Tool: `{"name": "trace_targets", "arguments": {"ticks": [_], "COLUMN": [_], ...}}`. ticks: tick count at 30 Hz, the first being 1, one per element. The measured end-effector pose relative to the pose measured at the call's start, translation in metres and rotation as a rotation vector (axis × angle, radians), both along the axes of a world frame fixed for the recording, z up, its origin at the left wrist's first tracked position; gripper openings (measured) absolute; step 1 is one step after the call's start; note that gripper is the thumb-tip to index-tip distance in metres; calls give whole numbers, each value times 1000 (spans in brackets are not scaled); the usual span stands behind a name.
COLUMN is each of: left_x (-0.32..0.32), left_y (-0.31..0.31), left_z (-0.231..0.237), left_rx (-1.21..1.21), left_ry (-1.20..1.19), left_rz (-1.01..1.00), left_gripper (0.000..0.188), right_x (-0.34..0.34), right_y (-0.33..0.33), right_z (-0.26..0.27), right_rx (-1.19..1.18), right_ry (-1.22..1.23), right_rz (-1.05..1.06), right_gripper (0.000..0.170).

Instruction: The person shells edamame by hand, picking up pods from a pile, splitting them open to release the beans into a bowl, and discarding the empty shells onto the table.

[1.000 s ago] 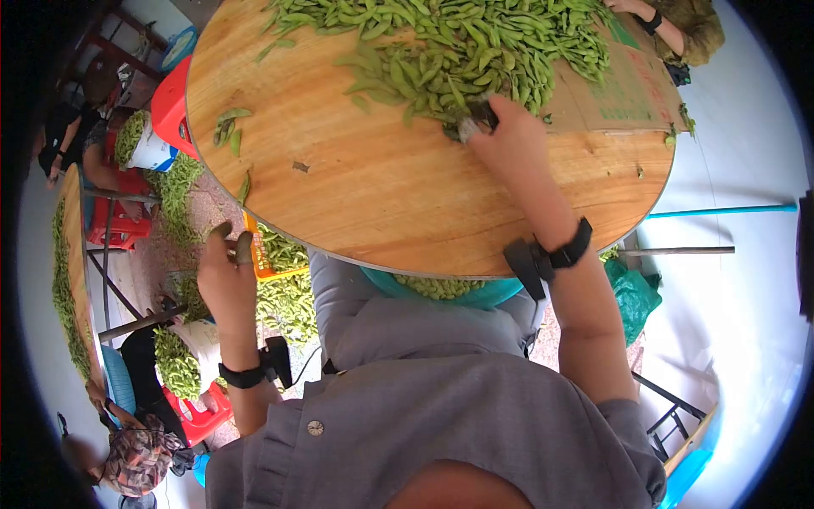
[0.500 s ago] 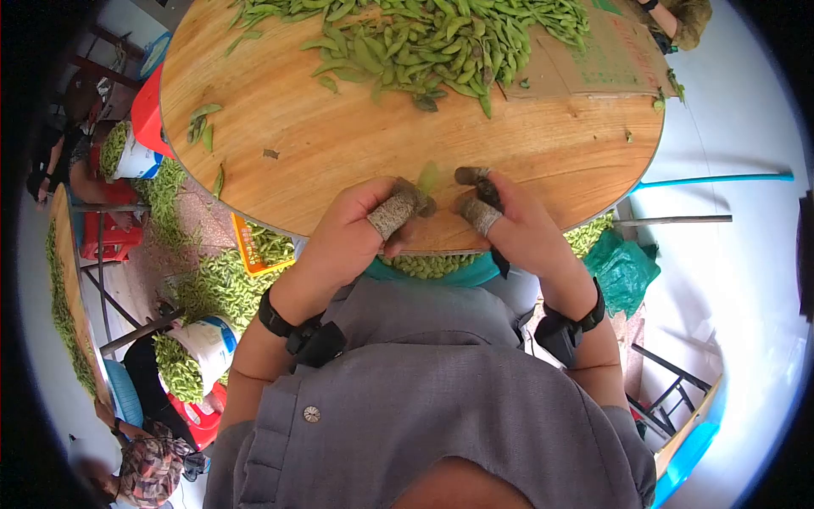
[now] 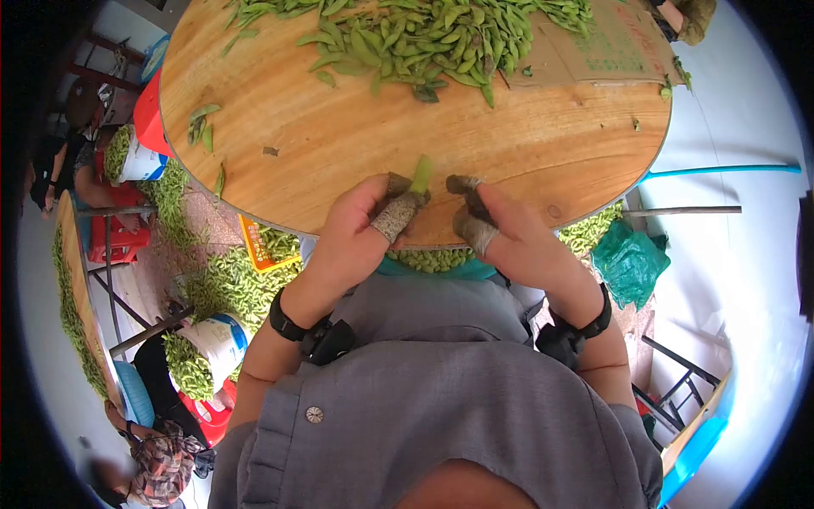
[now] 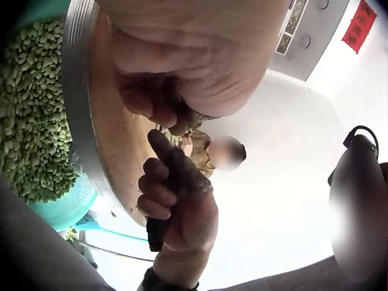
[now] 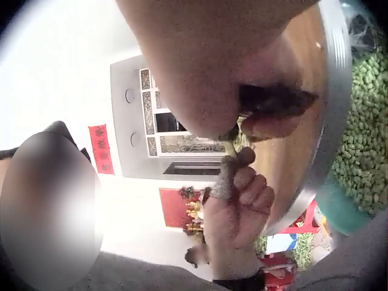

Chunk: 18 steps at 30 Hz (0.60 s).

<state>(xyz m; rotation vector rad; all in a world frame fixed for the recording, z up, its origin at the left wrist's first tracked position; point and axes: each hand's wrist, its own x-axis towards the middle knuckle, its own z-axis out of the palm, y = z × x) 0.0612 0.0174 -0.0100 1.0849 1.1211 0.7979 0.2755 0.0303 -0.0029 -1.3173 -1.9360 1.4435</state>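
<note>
Over the near edge of the round wooden table [image 3: 339, 161], my left hand [image 3: 356, 222] pinches a green soybean pod [image 3: 421, 174] between thumb and forefinger, its tip pointing away from me. My right hand [image 3: 521, 229] is just to the right, thumb and forefinger slightly apart. Its other fingers curl round a black handle-like object [image 4: 156, 233]; what kind it is, I cannot tell. Stained covers wrap the thumbs and forefingers. Beyond both hands lies a heap of pods [image 3: 441, 42]. Shelled beans [image 3: 432, 260] fill a teal basin [image 5: 342, 209] below the table edge.
Flattened cardboard [image 3: 593, 55] lies under the heap's right side. Loose pods [image 3: 202, 127] lie on the table's left. On the floor are a yellow crate [image 3: 263, 242], a pod-filled white bucket [image 3: 216, 343] and a green plastic bag [image 3: 627, 263]. Other people sit nearby.
My right hand has come back from the heap to the near edge, and my left hand has risen from beside the table to meet it. The pod now stands in the left fingers; the hands have parted slightly.
</note>
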Motion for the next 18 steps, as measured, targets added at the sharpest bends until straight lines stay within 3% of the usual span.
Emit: {"name": "trace_targets", "arguments": {"ticks": [4,6,10,13,15,16,18], "left_x": [0,-2,2,2,2,2,2], "left_y": [-2,-1,-2,-2,-2,-2,-3], "left_z": [-7,-7,-6,-6,-9,-10,-11], "left_rx": [8,8,33,24,27,25,65], "left_ry": [-59,-68,-62,-86,-64,-63,-11], "left_rz": [13,17,27,-6,0,0,-7], "left_gripper": [16,17,18,18,17,17,17], "right_x": [1,0,-9,-9,-13,-12,-10], "right_y": [1,2,-2,1,5,4,3], "right_z": [16,7,13,-6,-21,-17,-1], "right_rx": [-256,-116,-165,-67,226,224,-277], "right_ry": [252,211,207,128,308,309,375], "right_rz": [119,7,-3,-29,35,35,-30], "right_gripper": [28,29,31,32,30,30,30]}}
